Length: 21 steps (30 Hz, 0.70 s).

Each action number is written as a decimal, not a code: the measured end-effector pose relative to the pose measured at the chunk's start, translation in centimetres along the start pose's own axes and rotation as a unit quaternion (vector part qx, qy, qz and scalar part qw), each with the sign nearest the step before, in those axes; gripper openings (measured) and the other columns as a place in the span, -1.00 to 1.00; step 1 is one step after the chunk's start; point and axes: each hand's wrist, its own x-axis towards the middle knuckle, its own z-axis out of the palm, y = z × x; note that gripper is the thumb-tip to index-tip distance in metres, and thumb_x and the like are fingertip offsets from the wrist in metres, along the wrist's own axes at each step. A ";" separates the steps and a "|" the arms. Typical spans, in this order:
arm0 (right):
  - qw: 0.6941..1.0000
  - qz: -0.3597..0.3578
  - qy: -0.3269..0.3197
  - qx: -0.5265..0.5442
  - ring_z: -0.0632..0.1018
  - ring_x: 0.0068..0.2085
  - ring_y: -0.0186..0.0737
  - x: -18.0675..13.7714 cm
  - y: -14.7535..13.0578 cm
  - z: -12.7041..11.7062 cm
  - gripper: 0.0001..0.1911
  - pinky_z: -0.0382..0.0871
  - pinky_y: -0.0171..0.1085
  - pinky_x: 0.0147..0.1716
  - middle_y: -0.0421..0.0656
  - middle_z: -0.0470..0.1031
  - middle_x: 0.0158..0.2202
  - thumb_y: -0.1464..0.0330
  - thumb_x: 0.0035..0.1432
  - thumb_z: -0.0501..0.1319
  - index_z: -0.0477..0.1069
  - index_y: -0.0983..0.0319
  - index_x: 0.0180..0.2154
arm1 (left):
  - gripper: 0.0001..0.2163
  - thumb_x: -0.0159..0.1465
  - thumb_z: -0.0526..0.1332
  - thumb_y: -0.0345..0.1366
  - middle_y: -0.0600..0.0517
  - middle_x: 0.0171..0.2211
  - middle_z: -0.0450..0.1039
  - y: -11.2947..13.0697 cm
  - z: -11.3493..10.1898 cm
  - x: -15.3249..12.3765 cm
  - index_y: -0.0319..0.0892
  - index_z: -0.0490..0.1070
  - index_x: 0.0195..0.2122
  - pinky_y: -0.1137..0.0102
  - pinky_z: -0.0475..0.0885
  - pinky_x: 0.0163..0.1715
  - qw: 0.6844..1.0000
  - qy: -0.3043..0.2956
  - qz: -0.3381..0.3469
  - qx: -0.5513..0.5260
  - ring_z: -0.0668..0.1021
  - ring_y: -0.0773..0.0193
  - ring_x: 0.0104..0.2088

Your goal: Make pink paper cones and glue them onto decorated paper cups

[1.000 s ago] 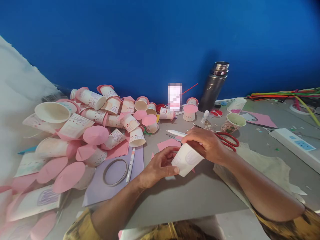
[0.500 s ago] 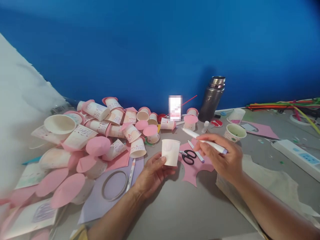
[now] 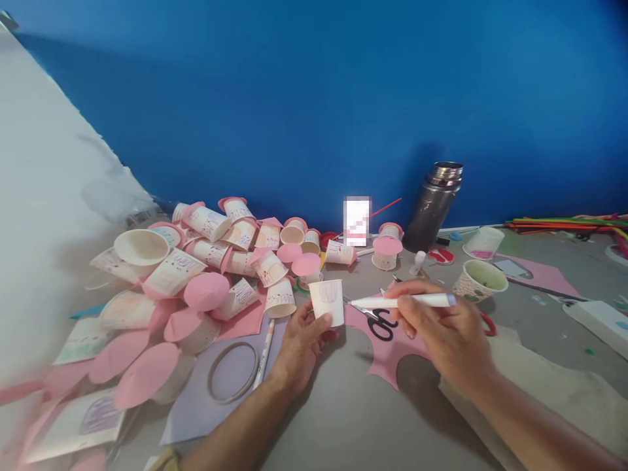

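My left hand (image 3: pixel 300 340) grips a small white paper cup (image 3: pixel 328 302) upright, with a faint purple outline drawn on its side. My right hand (image 3: pixel 444 330) holds a white marker (image 3: pixel 402 301) level, its tip pointing left toward the cup and a short gap from it. Under the marker lie small black-handled scissors (image 3: pixel 380 322) on a pink paper scrap (image 3: pixel 392 353) on the grey table.
A heap of decorated cups with pink paper discs (image 3: pixel 210 275) fills the left. A metal ring (image 3: pixel 233 371) and a pen (image 3: pixel 265 343) lie on lilac paper. A steel flask (image 3: pixel 434 206), a patterned cup (image 3: pixel 478 280), a power strip (image 3: pixel 601 317) and coloured pipe cleaners (image 3: pixel 569 224) stand right.
The cup went from lying under both hands to upright in my left hand alone. My right hand picked up the marker and swung its tip toward the cup.
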 end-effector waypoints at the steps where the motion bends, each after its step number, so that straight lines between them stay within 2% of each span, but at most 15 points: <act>1: 0.998 0.029 0.012 0.046 0.39 -0.59 -0.32 0.2 1.0 0.5 -0.73 0.30 -0.34 -0.62 -0.27 0.37 -0.66 0.11 0.19 0.34 0.54 0.19 -0.32 | -0.59 0.06 0.51 -0.24 -0.08 -0.15 0.57 0.0 0.0 0.0 -0.21 0.53 -0.09 0.32 0.43 -0.24 1.000 -0.002 -0.001 -0.004 0.57 0.24 -0.27; 4: 0.982 0.117 0.048 0.143 0.25 -0.63 -0.40 0.8 3.8 1.1 -0.66 0.18 -0.37 -0.65 -0.34 0.24 -0.70 0.10 0.12 0.40 0.41 0.20 -0.44 | -0.60 0.06 0.51 -0.24 -0.11 -0.15 0.59 0.1 0.0 0.1 -0.25 0.54 -0.10 0.33 0.43 -0.23 1.000 -0.007 -0.015 -0.020 0.58 0.22 -0.25; 7: 0.971 0.145 0.068 0.178 0.25 -0.63 -0.42 1.3 4.8 0.8 -0.65 0.15 -0.39 -0.64 -0.35 0.25 -0.70 0.10 0.05 0.44 0.44 0.21 -0.38 | -0.63 0.06 0.51 -0.25 -0.10 -0.18 0.59 0.2 0.0 0.1 -0.27 0.55 -0.13 0.33 0.45 -0.22 0.999 -0.009 -0.039 -0.037 0.57 0.24 -0.27; 10: 0.967 0.152 0.049 0.197 0.29 -0.62 -0.41 1.6 4.6 0.3 -0.65 0.15 -0.39 -0.63 -0.31 0.30 -0.68 0.09 0.05 0.44 0.49 0.23 -0.35 | -0.65 0.07 0.50 -0.26 -0.09 -0.21 0.59 0.2 0.0 0.1 -0.27 0.57 -0.15 0.34 0.47 -0.26 0.998 -0.014 -0.046 -0.047 0.57 0.25 -0.29; 16: 0.952 0.167 0.041 0.254 0.21 -0.64 -0.44 2.3 4.9 0.5 -0.64 0.05 -0.38 -0.66 -0.33 0.27 -0.70 0.12 -0.05 0.47 0.45 0.23 -0.47 | -0.66 0.06 0.49 -0.29 -0.10 -0.21 0.61 0.4 0.2 0.0 -0.27 0.57 -0.15 0.33 0.53 -0.29 0.997 -0.001 -0.056 -0.051 0.60 0.21 -0.29; 21: 0.952 0.170 0.062 0.246 0.17 -0.63 -0.46 4.8 2.2 -0.8 -0.63 -0.02 -0.40 -0.68 -0.34 0.27 -0.66 0.11 -0.08 0.48 0.42 0.21 -0.47 | -0.67 -0.02 0.52 -0.32 -0.07 -0.24 0.61 0.4 0.3 0.2 -0.26 0.57 -0.22 0.32 0.57 -0.35 0.998 0.016 -0.056 -0.039 0.63 0.13 -0.27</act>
